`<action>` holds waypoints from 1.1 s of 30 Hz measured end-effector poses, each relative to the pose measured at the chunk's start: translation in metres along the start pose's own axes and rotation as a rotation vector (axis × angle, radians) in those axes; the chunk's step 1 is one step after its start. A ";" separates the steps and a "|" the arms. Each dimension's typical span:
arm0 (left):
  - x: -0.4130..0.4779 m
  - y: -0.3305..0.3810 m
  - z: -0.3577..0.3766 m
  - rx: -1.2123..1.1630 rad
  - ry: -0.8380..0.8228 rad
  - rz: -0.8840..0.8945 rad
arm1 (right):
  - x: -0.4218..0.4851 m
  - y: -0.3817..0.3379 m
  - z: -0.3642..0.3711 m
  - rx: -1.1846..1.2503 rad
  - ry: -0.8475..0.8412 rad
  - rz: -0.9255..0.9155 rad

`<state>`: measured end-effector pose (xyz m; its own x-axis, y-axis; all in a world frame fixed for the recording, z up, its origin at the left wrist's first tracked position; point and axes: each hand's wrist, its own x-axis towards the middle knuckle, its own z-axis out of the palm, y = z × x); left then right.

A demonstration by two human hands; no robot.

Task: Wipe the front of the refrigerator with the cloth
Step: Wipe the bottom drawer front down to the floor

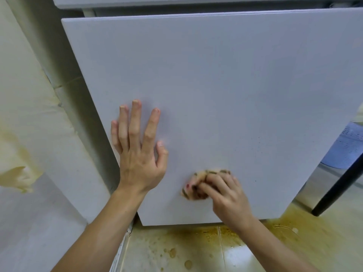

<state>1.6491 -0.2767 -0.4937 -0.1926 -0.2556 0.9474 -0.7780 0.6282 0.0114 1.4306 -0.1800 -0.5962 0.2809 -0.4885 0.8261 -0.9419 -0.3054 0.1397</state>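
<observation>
The white refrigerator door (216,85) fills most of the view, seen from above. My left hand (138,148) lies flat against the door's lower left part, fingers straight and spread upward. My right hand (222,193) grips a bunched tan cloth with dark stripes (211,172) and presses it against the lower middle of the door. Most of the cloth is hidden under my fingers.
A cream wall (29,95) with yellowish stains stands close on the left. Below the door, the tiled floor (196,250) shows brown-yellow stains and drops. At the right stand a dark slanted leg (339,185) and a bluish perforated basket (345,148).
</observation>
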 end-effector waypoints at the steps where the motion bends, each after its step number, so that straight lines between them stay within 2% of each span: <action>1: -0.003 0.003 0.000 0.003 -0.016 0.010 | -0.010 0.002 0.000 0.004 -0.073 -0.024; 3: -0.010 0.008 0.000 0.011 -0.050 0.036 | -0.008 0.008 -0.007 0.027 -0.156 -0.062; 5: -0.015 0.013 0.000 0.017 -0.073 0.050 | 0.013 0.014 -0.021 0.055 -0.124 -0.027; 11: -0.009 0.032 0.004 0.008 -0.057 0.025 | 0.127 0.047 -0.085 -0.008 0.450 0.322; 14: -0.003 0.043 0.010 -0.003 -0.045 0.053 | 0.151 0.059 -0.095 -0.036 0.603 0.375; 16: 0.000 0.048 0.013 -0.019 -0.036 0.046 | 0.135 0.060 -0.082 -0.046 0.598 0.316; 19: 0.001 0.054 0.017 -0.029 -0.031 0.023 | 0.072 0.057 -0.050 -0.068 0.453 0.206; 23: 0.001 0.061 0.022 -0.015 -0.032 0.008 | -0.032 0.057 -0.023 -0.133 0.099 0.110; 26: 0.003 0.065 0.024 -0.015 -0.021 -0.003 | -0.059 0.057 -0.026 -0.066 -0.148 0.147; 29: 0.002 0.069 0.023 -0.021 -0.033 0.021 | -0.037 0.064 -0.038 -0.017 -0.101 0.197; 33: 0.003 0.078 0.025 -0.044 -0.043 0.025 | 0.035 0.075 -0.071 -0.012 0.240 0.396</action>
<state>1.5727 -0.2473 -0.4978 -0.2374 -0.2700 0.9331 -0.7455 0.6665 0.0032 1.3568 -0.1625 -0.5181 -0.1504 -0.3618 0.9200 -0.9705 -0.1235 -0.2072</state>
